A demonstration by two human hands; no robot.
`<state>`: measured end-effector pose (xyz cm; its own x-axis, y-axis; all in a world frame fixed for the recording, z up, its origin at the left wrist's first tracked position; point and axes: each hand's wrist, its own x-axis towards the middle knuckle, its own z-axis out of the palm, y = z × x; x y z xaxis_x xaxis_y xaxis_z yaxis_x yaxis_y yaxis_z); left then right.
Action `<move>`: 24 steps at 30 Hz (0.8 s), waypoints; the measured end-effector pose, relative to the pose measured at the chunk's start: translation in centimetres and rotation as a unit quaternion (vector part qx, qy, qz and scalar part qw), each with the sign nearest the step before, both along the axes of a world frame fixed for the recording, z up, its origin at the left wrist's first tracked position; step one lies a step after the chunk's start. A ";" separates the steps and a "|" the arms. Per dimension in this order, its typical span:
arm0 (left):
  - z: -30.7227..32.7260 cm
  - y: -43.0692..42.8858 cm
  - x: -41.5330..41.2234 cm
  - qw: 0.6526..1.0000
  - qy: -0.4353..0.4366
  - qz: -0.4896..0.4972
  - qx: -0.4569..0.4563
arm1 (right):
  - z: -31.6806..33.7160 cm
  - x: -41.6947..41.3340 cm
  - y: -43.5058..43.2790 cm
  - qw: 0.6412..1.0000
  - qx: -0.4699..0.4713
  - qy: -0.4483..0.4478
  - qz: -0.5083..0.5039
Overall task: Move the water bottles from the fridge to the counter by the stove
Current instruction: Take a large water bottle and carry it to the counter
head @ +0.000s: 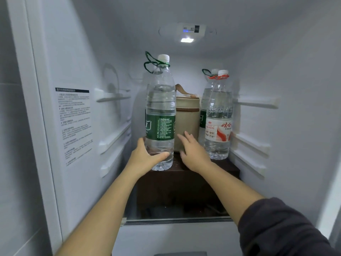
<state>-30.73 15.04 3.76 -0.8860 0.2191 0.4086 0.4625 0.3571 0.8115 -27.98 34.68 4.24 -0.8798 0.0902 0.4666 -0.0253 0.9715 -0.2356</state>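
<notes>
Nearest: two bare forearms reaching into the fridge (pixel 295 89), with a dark sleeve (pixel 286 228) pushed up on the right arm. A glass shelf (pixel 175 220) runs under them.

Left hand (pixel 147 156) grips the low part of the green-label bottle (pixel 160 111), thumb across the front and fingers wrapped round the back. The bottle is upright and full, with a white cap and a green carry loop at the neck. Its base is at the front left corner of a dark box (pixel 184 182). Can't tell if it's lifted or resting on the box.

Right hand (pixel 193 154) is open, fingers straight, holding nothing. It sits just right of that bottle with its fingertips in front of the beige bag (pixel 187 122). Contact with the bag unclear.

Further in, on the same box:
- the beige zip bag in the middle, strap up, just behind the gripped bottle
- a red-label bottle (pixel 218 115) at the right, upright and full
- a second green bottle (pixel 204 100) right behind it, mostly hidden
- maybe another bottle behind the gripped one, too faint to call

Back and up: the fridge light (pixel 187 40) is on. There's an info sticker (pixel 73 122) on the left wall.

Progress, my read: early. At least three bottles are inside the fridge and only one is in hand. Counter and stove aren't in view, so I can't say whether any are already delivered.

Left to do: pull this one out, carry it to the counter by the stove, then repeat for the two at the right plus anything hidden. The free right hand could take the red-label bottle in the same trip.
</notes>
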 end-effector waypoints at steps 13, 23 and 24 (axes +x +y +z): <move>-0.4 -0.1 -0.3 0.999 -0.027 -0.037 -0.022 | 7.9 -0.1 -5.0 0.853 -0.478 0.010 0.210; -0.6 -0.6 0.6 0.997 -0.023 -0.067 -0.029 | 9.1 1.3 -4.5 0.884 -0.427 0.035 0.186; -0.7 -0.6 0.7 0.997 -0.020 -0.069 -0.029 | 9.2 1.5 -4.4 0.888 -0.419 0.027 0.189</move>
<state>-29.99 14.44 3.02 -0.8610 0.3619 0.3574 0.4788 0.3396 0.8096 -26.49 30.27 13.47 -0.8991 0.1283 0.4185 -0.3467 0.3749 -0.8598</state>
